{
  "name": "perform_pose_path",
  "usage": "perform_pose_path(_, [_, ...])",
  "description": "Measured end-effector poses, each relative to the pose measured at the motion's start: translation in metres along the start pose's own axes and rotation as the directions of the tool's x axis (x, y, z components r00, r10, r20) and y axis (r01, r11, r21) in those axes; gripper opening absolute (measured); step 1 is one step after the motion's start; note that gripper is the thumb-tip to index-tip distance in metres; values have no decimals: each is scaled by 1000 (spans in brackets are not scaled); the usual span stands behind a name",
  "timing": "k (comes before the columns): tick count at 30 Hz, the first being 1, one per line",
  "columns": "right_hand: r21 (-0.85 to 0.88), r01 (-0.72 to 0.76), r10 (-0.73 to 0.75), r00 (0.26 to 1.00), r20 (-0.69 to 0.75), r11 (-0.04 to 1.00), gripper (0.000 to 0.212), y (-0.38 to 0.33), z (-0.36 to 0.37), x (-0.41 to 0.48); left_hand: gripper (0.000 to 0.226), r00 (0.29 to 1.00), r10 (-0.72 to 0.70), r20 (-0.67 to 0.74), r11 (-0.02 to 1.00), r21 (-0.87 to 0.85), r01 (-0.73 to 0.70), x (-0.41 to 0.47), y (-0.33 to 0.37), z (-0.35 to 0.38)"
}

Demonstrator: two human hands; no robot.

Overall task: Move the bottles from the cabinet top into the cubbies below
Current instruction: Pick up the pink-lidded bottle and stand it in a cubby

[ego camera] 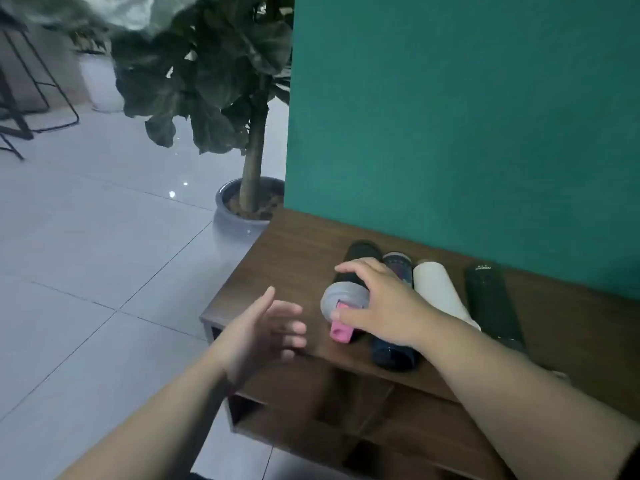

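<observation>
Four bottles are laid on their sides in a row on the wooden cabinet top (287,251), against the teal wall (450,116). The leftmost, a black bottle with a grey lid (346,292), is grasped at its lid end by the right hand (384,303): the fingers are curled over the top of the body and the thumb is pressed against the lid face, just above the pink flip tab (341,332). The left hand (266,327) is held apart from it, open and loosely spread, palm turned toward the bottle, beyond the cabinet's front-left corner.

The step in hand is judged to be the lifting of this bottle. It would be done best if the grip were kept on the body and lid rim rather than on the pink tab (which might flip open), and if the free end were supported by the open left hand once the bottle has been drawn clear of its neighbour. The dark blue bottle (394,351) lies touching it, so a straight lift is advised lest the row be set rolling.

Beside these lie a cream-white bottle (440,292) and, a little apart, a dark green bottle (491,303). The cubbies (242,408) below are seen only in shadow; their contents cannot be told.
</observation>
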State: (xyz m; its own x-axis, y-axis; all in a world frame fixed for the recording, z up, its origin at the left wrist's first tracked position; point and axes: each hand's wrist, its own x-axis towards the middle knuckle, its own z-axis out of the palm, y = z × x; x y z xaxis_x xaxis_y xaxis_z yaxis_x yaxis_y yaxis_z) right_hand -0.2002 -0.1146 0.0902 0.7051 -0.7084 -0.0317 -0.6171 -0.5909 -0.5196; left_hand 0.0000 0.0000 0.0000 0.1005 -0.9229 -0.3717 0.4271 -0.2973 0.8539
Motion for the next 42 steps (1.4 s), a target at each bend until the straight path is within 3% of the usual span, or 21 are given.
perform_pose_path(4, [-304, 33, -20, 999, 43, 952, 85, -13, 22, -14, 60, 1000, 5, -25, 998, -65, -6, -31, -43, -8])
perform_pose_path(7, [-340, -37, 33, 999, -16, 940, 75, -15, 35, -16, 60, 997, -27, -75, 978, -209, 11, -43, -75, -15])
perform_pose_path(12, [-411, -76, 28, 992, -121, 909, 36, -26, 49, -23, 58, 983, -60, -171, 945, -326, 1, -56, -118, -25])
perform_pose_path(17, [-420, -19, -13, 997, -73, 907, 38, -47, 55, -36, 58, 957, -137, -257, 921, -388, 28, -61, -141, -32])
perform_pose_path(22, [-112, 82, -104, 975, -199, 990, 31, -91, 61, -70, 59, 941, -197, -276, 909, -410, 70, -66, -140, -39])
perform_pose_path(27, [288, 169, -110, 971, -211, 943, 28, -131, 75, -100, 61, 938, -174, -300, 866, -499, 1, -74, -136, -40])
perform_pose_path(32, [436, 44, 21, 989, -143, 899, 24, -126, 107, -100, 45, 920, -139, -368, 806, -581, -110, -77, -130, -48])
perform_pose_path(35, [459, -55, 123, 985, -120, 887, 23, -112, 130, -92, 37, 894, -236, -380, 823, -567, -24, -65, -137, -52])
perform_pose_path(39, [434, -215, 280, 956, -91, 875, 35, -90, 159, -75, 43, 826, -389, -408, 816, -568, 104, -37, -147, -57])
perform_pose_path(42, [596, -391, 485, 874, 4, 701, 26, -77, 183, -61, 38, 800, -438, -410, 835, -516, 193, -19, -157, -59])
